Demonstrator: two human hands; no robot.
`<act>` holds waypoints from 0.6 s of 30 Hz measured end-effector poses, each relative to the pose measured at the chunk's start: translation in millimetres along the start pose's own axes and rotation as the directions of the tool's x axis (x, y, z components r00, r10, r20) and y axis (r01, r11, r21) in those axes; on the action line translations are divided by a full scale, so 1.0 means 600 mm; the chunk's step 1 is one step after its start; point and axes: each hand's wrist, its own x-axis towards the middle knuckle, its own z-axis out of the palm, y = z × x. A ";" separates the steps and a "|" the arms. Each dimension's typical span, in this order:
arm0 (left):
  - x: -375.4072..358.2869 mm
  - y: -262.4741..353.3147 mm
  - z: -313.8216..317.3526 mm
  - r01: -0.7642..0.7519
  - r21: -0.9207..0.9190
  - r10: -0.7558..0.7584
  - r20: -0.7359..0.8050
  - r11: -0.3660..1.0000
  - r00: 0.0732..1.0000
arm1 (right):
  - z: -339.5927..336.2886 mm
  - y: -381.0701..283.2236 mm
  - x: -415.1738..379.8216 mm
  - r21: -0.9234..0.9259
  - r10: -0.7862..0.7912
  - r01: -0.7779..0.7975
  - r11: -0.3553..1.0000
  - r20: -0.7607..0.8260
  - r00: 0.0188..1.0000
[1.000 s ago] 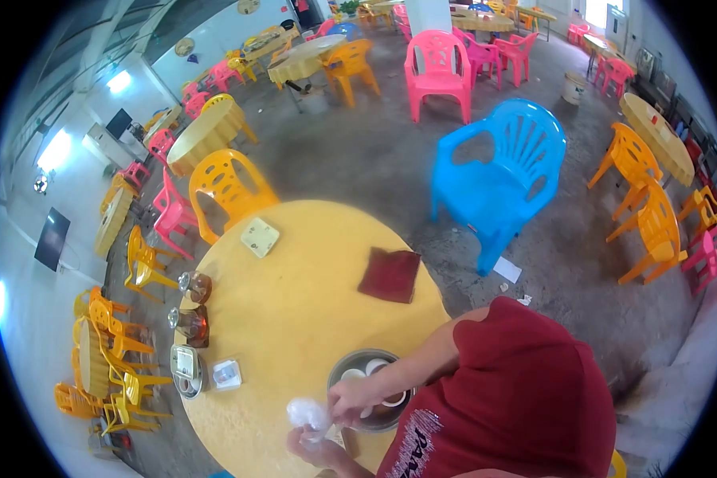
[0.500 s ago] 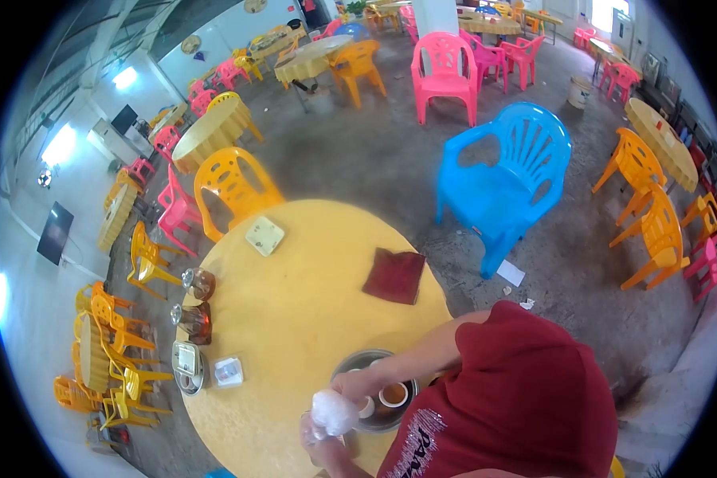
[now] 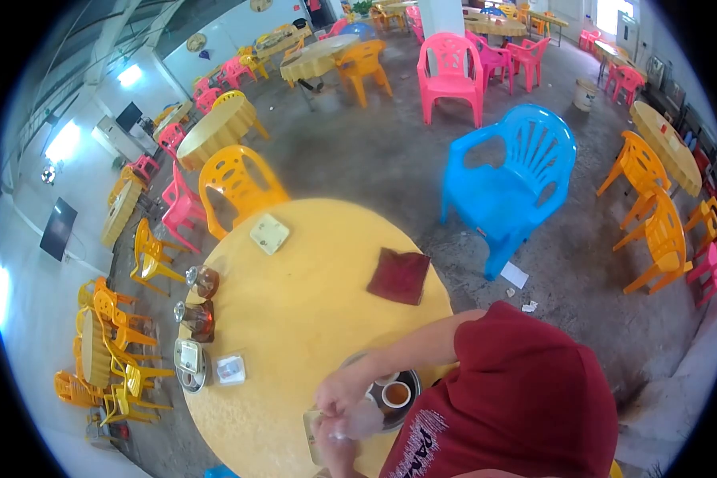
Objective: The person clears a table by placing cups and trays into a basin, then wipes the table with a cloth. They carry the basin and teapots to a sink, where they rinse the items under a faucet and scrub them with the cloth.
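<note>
- Head view, near side: the left hand [image 3: 331, 443] appears closed round a translucent plastic bundle [image 3: 362, 421], blurred where it bulges to the right of the fingers.
- The right hand [image 3: 338, 393] reaches across from the right, its fingers drawn in narrow close to the left hand; whether it pinches the plastic or anything else, I cannot tell.
- Right of the hands, partly under the right forearm, a metal basin [image 3: 413, 381] holds a white cup [image 3: 396, 393] of brown liquid and other white ware, mostly hidden.
- A pale tray [image 3: 312, 448] lies beside and partly behind the left hand.
- On the left edge of the yellow round table [image 3: 295, 334] stand two glass teapots, the farther one [image 3: 202, 281] and the nearer one [image 3: 195, 317]; the red cloth [image 3: 398, 276] lies on the right, farther out.
- The likeliest trouble, I judge, is a spill: the right forearm passes low over the basin, so a dropped elbow could knock the cup.
- The bundle hangs close to the basin's rim; a loose grip or sudden tug could let it slip in and get wet.
- Thin plastic might also tear or cling to the fingers if pulled unevenly.
</note>
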 end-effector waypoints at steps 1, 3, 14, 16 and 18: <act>-0.002 -0.007 0.003 0.046 -0.124 -0.059 -0.110 0.991 0.992 | 0.002 0.003 -0.002 -0.042 -0.059 0.058 0.997 -0.020 0.998; -0.013 0.015 -0.016 0.232 -0.272 -0.229 0.043 0.934 0.972 | 0.009 0.007 -0.006 -0.126 -0.176 0.168 0.978 -0.053 0.983; -0.001 0.020 0.013 0.166 -0.144 -0.217 -0.508 0.976 0.834 | 0.041 -0.070 0.006 -0.150 -0.056 -0.019 0.988 -0.477 0.877; 0.001 0.012 0.014 0.158 -0.215 -0.256 -0.581 0.964 0.772 | 0.056 -0.098 0.003 -0.102 -0.027 -0.028 0.994 -0.499 0.866; 0.007 0.024 0.021 0.102 -0.426 -0.351 -0.561 0.899 0.750 | 0.073 -0.130 -0.005 0.158 0.206 -0.155 0.975 -0.398 0.894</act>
